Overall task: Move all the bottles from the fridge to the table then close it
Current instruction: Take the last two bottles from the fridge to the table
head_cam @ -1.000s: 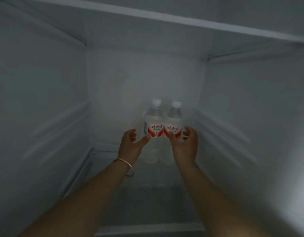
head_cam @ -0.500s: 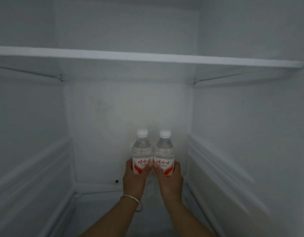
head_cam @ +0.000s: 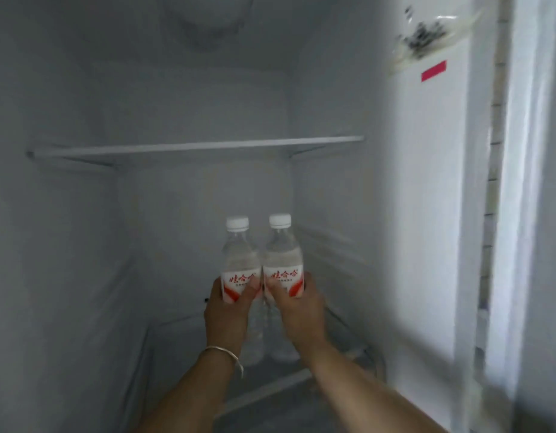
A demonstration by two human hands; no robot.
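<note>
Lifting out: left hand clenched round left bottle, right hand round right bottle, inside fridge. Next, probably carrying both upright to the surface.

Two clear bottles with white caps and white-and-red labels, pale grey fridge interior, red sticker at 1 o'clock

Both forearms reach forward and up, close together. The left hand, a thin bangle at its wrist, is curled in a closed grip, thumb across the front. The right hand beside it looks clasped likewise, though blur softens its fingers.
</note>
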